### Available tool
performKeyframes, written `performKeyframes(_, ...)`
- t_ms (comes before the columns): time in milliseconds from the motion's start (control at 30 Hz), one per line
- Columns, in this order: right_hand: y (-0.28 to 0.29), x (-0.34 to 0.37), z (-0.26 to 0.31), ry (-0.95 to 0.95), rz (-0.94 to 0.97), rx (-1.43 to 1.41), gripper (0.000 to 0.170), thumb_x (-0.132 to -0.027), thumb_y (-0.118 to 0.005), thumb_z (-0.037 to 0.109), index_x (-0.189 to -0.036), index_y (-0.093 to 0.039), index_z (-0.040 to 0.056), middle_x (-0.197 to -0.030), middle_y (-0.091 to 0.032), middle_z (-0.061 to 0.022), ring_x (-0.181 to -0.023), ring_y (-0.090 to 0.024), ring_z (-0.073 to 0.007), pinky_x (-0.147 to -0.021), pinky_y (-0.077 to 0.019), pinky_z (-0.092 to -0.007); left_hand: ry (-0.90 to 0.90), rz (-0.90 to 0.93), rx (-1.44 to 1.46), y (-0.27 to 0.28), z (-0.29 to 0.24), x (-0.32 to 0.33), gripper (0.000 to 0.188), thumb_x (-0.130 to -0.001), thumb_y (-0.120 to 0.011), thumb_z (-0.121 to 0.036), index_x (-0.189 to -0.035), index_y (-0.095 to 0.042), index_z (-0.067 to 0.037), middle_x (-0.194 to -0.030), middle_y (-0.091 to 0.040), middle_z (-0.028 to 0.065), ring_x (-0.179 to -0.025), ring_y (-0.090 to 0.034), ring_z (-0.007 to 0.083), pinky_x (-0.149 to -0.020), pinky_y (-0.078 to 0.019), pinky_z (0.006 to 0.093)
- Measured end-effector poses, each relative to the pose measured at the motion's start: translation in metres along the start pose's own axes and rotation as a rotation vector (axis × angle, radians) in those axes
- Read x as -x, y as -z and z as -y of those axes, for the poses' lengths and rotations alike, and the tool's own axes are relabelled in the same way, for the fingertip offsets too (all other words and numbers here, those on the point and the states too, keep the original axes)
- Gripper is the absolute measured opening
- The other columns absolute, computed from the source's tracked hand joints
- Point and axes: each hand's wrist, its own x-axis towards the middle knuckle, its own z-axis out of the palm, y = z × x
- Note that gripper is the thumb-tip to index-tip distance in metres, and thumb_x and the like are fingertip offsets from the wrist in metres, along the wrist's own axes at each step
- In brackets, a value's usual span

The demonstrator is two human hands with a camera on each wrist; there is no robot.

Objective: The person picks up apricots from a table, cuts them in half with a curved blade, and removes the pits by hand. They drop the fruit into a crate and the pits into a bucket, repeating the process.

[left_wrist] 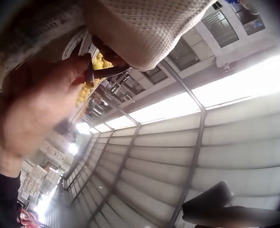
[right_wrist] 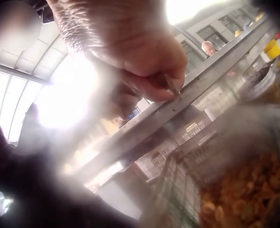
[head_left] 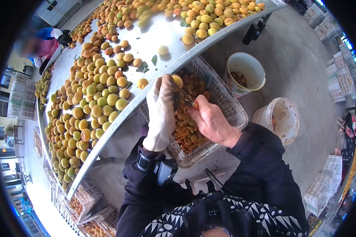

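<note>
My left hand (head_left: 161, 114), in a white knit glove with a stained finger area, holds an apricot (head_left: 178, 81) at its fingertips, just past the table's edge. My bare right hand (head_left: 214, 121) grips a small knife (head_left: 192, 103) by its red and yellow handle. The blade points up toward the apricot, its tip right at the fruit. Under both hands sits a plastic crate (head_left: 238, 114) with many cut apricot pieces (head_left: 188, 130) in it. From the left wrist view, the dark blade (left_wrist: 112, 71) spans from the bare fingers to the glove.
Whole apricots (head_left: 93, 98) cover much of the metal table (head_left: 162, 35) on my left. Two white buckets, one upright (head_left: 246, 61) and one tilted (head_left: 285, 122), stand right of the crate. Another person (head_left: 41, 45) works at the table's far left side. Stacked crates (head_left: 324, 181) line the right.
</note>
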Motion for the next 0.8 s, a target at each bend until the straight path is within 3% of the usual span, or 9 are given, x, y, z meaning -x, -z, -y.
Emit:
performKeyframes(100,-0.003,0.001,-0.002,-0.02,-0.016,-0.006,0.021,-0.096,-0.058,0.014,-0.091,-0.044,-0.0011,-0.067,-0.06,-0.0221,-0.067,-0.064,-0.0413,-0.055,-0.0475,-0.0458,0.084,0.046,-0.037,0.0,-0.004,-0.002,0.045,-0.1,-0.051,-0.044,-0.112,-0.057,-0.001,-0.086,-0.056,0.0008,-0.076,-0.049,0.0055,-0.07,-0.0415,0.0211)
performKeyframes(167,-0.004,0.001,-0.001,-0.019,-0.034,-0.025,0.022,-0.096,-0.058,0.015,-0.091,-0.044,-0.0008,-0.067,-0.06,-0.0221,-0.067,-0.063,-0.0415,-0.055,-0.0473,-0.046,-0.156,0.037,-0.183,-0.002,0.001,-0.007,0.038,-0.101,-0.053,-0.037,-0.108,-0.057,0.001,-0.085,-0.059,0.0023,-0.072,-0.051,0.0073,-0.067,-0.0443,0.0234)
performKeyframes(267,-0.002,-0.001,-0.001,-0.018,-0.056,-0.045,0.022,-0.096,-0.058,0.016,-0.09,-0.044,-0.0005,-0.066,-0.059,-0.0221,-0.066,-0.063,-0.0419,-0.055,-0.0471,-0.0463,-0.324,0.005,-0.236,-0.01,0.007,-0.005,0.037,-0.099,-0.056,-0.034,-0.11,-0.057,0.001,-0.088,-0.059,0.0026,-0.075,-0.051,0.0073,-0.069,-0.0446,0.023)
performKeyframes(300,-0.002,-0.003,-0.002,0.007,-0.056,-0.019,0.023,-0.095,-0.059,0.016,-0.09,-0.044,-0.0004,-0.066,-0.059,-0.022,-0.066,-0.063,-0.042,-0.055,-0.0471,-0.0464,-0.207,0.031,-0.114,-0.009,0.002,-0.002,0.036,-0.098,-0.059,-0.032,-0.111,-0.057,0.001,-0.093,-0.059,0.0033,-0.081,-0.052,0.0084,-0.073,-0.045,0.0236)
performKeyframes(467,0.004,-0.006,-0.012,0.041,-0.013,0.08,0.024,-0.094,-0.06,0.015,-0.09,-0.042,0.0,-0.066,-0.058,-0.0222,-0.066,-0.062,-0.0427,-0.054,-0.047,-0.0467,-0.182,0.04,-0.141,-0.004,0.006,-0.003,0.037,-0.099,-0.057,-0.033,-0.111,-0.057,0.002,-0.094,-0.058,0.0022,-0.084,-0.05,0.0091,-0.078,-0.0443,0.0253)
performKeyframes(533,0.005,-0.006,-0.015,0.049,0.005,0.117,0.024,-0.093,-0.061,0.014,-0.091,-0.042,0.0001,-0.066,-0.058,-0.0221,-0.065,-0.062,-0.0423,-0.053,-0.047,-0.0465,-0.158,0.041,-0.101,-0.006,0.011,-0.004,0.042,-0.1,-0.053,-0.041,-0.106,-0.059,-0.001,-0.084,-0.055,-0.0011,-0.075,-0.046,0.0053,-0.069,-0.0385,0.0203)
performKeyframes(667,0.006,-0.003,-0.017,0.058,-0.004,0.134,0.025,-0.092,-0.062,0.014,-0.09,-0.041,0.0,-0.065,-0.057,-0.0223,-0.064,-0.062,-0.0419,-0.052,-0.0472,-0.0459,-0.104,0.085,-0.104,-0.004,0.007,-0.003,0.042,-0.099,-0.055,-0.041,-0.103,-0.059,0.0,-0.086,-0.055,0.0,-0.077,-0.047,0.0077,-0.072,-0.0413,0.0234)
performKeyframes(800,0.007,-0.003,-0.018,0.059,-0.005,0.156,0.026,-0.093,-0.062,0.016,-0.09,-0.042,0.0002,-0.064,-0.057,-0.0217,-0.062,-0.062,-0.0407,-0.051,-0.0473,-0.0449,0.003,0.119,0.007,-0.007,0.0,0.0,0.046,-0.1,-0.049,-0.048,-0.094,-0.059,-0.003,-0.069,-0.045,-0.005,-0.061,-0.037,0.0042,-0.056,-0.0316,0.0212)
